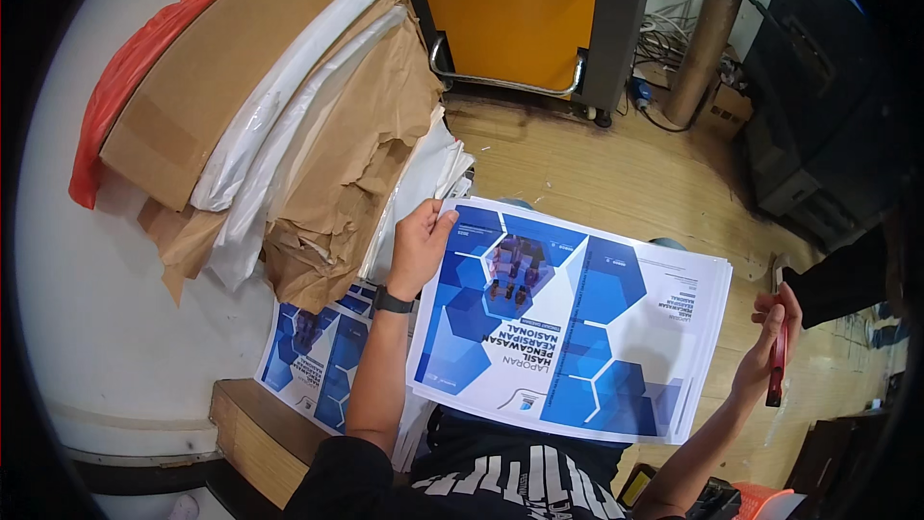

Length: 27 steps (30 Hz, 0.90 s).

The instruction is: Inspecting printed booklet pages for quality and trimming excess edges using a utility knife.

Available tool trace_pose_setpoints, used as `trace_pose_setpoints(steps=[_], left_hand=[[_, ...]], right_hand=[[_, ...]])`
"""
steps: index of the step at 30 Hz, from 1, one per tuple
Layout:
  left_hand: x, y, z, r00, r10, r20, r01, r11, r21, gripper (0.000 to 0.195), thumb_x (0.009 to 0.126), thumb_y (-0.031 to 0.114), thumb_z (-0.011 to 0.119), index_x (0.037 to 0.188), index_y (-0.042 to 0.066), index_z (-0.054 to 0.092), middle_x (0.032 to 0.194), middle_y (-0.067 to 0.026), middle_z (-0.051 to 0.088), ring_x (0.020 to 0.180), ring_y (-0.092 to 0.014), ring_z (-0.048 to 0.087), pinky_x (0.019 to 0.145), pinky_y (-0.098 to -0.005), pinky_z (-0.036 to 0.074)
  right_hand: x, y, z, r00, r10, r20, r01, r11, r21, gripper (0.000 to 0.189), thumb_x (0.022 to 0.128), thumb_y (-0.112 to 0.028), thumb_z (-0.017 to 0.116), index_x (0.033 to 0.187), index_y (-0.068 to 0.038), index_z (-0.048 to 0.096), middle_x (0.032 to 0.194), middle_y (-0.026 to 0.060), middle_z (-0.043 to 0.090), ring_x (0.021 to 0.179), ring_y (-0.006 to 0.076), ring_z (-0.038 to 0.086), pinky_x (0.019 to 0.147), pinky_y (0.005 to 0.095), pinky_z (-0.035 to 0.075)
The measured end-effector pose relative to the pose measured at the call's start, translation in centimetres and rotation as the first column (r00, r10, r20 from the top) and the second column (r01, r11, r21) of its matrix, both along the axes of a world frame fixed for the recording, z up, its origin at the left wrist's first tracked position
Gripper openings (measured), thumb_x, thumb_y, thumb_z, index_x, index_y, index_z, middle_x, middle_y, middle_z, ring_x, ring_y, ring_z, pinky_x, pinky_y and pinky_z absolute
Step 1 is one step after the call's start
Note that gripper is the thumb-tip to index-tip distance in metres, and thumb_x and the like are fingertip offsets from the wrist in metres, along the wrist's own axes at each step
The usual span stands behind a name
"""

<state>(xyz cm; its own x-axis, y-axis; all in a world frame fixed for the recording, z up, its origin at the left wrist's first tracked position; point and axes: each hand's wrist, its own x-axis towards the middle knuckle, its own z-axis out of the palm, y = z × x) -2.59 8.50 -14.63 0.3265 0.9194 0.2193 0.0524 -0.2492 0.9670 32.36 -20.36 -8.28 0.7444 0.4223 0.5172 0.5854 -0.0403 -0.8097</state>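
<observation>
My left hand (421, 245), with a black watch on the wrist, grips the upper left corner of a small stack of printed cover sheets (577, 325). The sheets carry blue hexagons, a photo and writing, upside down from my view, and lie across my lap. To the right of the stack, apart from it, my right hand (766, 347) is closed around a red-handled tool (778, 361), which looks like a utility knife. Whether its blade is out I cannot tell. More sheets of the same print (310, 361) lie left of my left forearm.
Torn brown wrapping paper (361, 137), white plastic-wrapped packs (289, 108) and a cardboard sheet (216, 65) lean at the left wall. A machine with an orange panel (505, 22) stands ahead. A cardboard tube (704, 50), cables and a dark machine (808, 101) are at right. Another person's leg (841, 278) shows there.
</observation>
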Motion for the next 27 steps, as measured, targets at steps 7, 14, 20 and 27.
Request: trace_pose_setpoints(steps=[7, 14, 20, 27], left_hand=[[2.6, -4.5, 4.4, 0.867, 0.41, -0.283, -0.085, 0.68, 0.728, 0.022, 0.091, 0.008, 0.057, 0.109, -0.002, 0.065, 0.1, -0.0153, 0.064, 0.085, -0.029, 0.063, 0.075, -0.0332, 0.049], [3.0, -7.2, 10.8, 0.989, 0.076, 0.125, -0.085, 0.994, 0.071, 0.011, 0.091, 0.006, 0.057, 0.092, -0.003, 0.063, 0.076, 0.0014, 0.059, 0.068, -0.001, 0.048, 0.061, -0.0183, 0.039], [1.5, -8.6, 14.2, 0.955, 0.004, 0.296, -0.035, 0.994, 0.099, 0.01, 0.091, 0.006, 0.057, 0.092, -0.003, 0.061, 0.079, -0.0001, 0.059, 0.069, -0.002, 0.048, 0.064, -0.0176, 0.038], [0.5, -9.3, 16.4, 0.951, -0.12, 0.285, 0.073, 0.983, 0.171, 0.009, 0.088, 0.0, 0.057, 0.094, -0.004, 0.061, 0.083, -0.0016, 0.059, 0.069, -0.003, 0.05, 0.061, -0.0188, 0.039]], right_hand=[[-2.4, 3.5, 6.0, 0.966, 0.209, 0.152, -0.228, 0.966, 0.12, 0.04, 0.099, -0.029, 0.052, 0.122, 0.003, 0.054, 0.092, 0.0109, 0.066, 0.08, 0.0137, 0.059, 0.076, 0.0267, 0.047], [-8.4, 7.8, 10.7, 0.775, 0.614, 0.15, -0.62, 0.693, 0.369, 0.044, 0.095, -0.034, 0.054, 0.114, 0.006, 0.058, 0.076, 0.0118, 0.063, 0.068, 0.0155, 0.06, 0.065, 0.0268, 0.046], [-14.9, 12.3, 9.4, 0.611, 0.75, 0.254, -0.788, 0.542, 0.292, 0.023, 0.086, -0.016, 0.065, 0.097, 0.003, 0.069, 0.077, 0.0115, 0.065, 0.064, 0.0166, 0.059, 0.058, 0.0274, 0.047], [-18.3, 13.5, 8.2, 0.524, 0.821, 0.227, -0.835, 0.443, 0.326, 0.022, 0.08, -0.014, 0.072, 0.092, -0.001, 0.06, 0.08, 0.0124, 0.067, 0.067, 0.0181, 0.065, 0.063, 0.0267, 0.051]])
